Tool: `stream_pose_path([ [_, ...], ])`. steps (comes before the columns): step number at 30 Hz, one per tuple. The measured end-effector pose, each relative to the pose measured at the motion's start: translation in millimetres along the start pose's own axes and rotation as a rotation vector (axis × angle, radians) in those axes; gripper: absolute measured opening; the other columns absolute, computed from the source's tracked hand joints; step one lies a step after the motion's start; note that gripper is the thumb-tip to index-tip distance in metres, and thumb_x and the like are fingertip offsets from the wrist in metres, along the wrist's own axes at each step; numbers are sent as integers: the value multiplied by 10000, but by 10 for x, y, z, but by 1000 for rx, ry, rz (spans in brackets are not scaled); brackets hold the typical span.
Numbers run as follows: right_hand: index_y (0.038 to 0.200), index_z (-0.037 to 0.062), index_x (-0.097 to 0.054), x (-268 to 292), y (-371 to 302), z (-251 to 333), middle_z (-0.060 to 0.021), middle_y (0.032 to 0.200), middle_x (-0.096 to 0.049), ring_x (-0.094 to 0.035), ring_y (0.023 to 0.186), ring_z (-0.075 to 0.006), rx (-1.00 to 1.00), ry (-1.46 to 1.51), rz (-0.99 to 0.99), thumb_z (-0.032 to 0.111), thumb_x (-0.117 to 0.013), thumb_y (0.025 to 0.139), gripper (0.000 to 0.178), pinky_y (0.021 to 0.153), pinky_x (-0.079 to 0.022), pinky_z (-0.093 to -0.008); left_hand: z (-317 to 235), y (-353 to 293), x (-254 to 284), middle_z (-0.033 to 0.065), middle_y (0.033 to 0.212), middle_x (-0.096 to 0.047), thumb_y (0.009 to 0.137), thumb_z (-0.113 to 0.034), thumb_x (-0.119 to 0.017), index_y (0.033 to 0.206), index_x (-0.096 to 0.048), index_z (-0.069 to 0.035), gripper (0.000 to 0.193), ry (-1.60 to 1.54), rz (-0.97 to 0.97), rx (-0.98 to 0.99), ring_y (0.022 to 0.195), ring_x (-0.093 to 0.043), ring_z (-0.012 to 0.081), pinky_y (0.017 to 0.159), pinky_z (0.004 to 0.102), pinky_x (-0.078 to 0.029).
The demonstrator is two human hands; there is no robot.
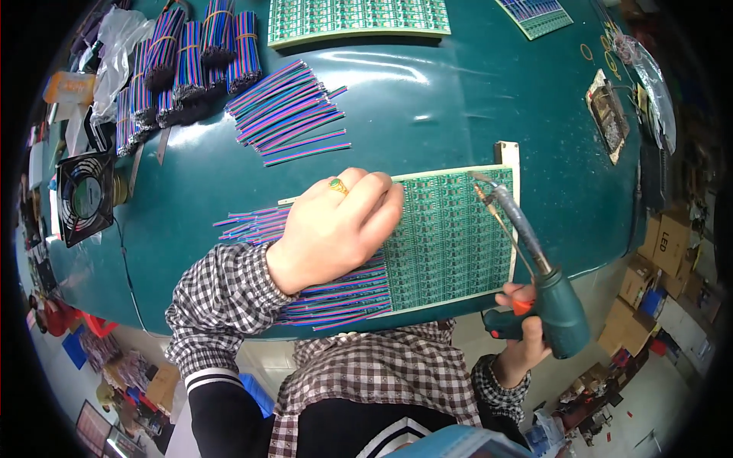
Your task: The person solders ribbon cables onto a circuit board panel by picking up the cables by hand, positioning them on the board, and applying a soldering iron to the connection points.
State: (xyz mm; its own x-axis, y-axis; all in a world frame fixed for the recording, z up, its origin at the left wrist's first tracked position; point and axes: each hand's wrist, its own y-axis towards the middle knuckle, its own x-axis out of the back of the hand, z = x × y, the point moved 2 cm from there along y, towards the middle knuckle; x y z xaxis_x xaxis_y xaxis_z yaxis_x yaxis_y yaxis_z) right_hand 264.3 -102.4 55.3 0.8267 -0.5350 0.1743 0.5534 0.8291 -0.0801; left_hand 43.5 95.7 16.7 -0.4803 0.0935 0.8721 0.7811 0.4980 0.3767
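Observation:
My left hand (336,221), with a gold ring with a green stone, is closed over the left part of a green circuit board panel (450,237). Its fingertips are hidden, so what they pinch cannot be seen. Thin multicoloured ribbon wires (343,294) lie in a row along the panel's left side, partly under my wrist. My right hand (525,328) grips a green soldering gun (561,313) at the panel's right. The gun's bent metal tip and solder feed tube (496,217) hang over the panel's upper right corner.
Loose ribbon wires (290,114) lie beyond my left hand, near banded wire bundles (187,61). A stack of circuit panels (359,19) stands at the far side. A small fan (86,198) is at left. A worn tray (607,114) and rubber bands (586,52) sit at right.

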Motion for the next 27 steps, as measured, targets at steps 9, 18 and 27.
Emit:
stream_pose_path([
  [9,1231,-91,-573,-26,-120,-80,-179,1065,-722,-740,959,-261,-142,-23,109,243,-939,754,688,889,-599,-373,3,14,10,83,1012,-635,745,-82,-674,1063,-709,-13,328,-48,19,34,833,-649,212,653,316,-543],
  [18,1189,-91,-610,-56,-42,-80,-143,1036,-724,-738,957,-235,-84,-154,212,197,-956,725,647,863,-582,-327,20,18,2,89,1009,-626,742,-84,-672,1063,-705,2,334,-60,18,24,825,-642,214,637,316,-536],
  [27,1211,-79,-632,-54,-67,-121,-107,1008,-717,-710,894,-179,-89,-244,237,231,-966,710,677,798,-561,-290,40,11,-12,96,1012,-624,737,-77,-679,1059,-700,10,334,-86,2,15,822,-643,220,629,319,-539],
])
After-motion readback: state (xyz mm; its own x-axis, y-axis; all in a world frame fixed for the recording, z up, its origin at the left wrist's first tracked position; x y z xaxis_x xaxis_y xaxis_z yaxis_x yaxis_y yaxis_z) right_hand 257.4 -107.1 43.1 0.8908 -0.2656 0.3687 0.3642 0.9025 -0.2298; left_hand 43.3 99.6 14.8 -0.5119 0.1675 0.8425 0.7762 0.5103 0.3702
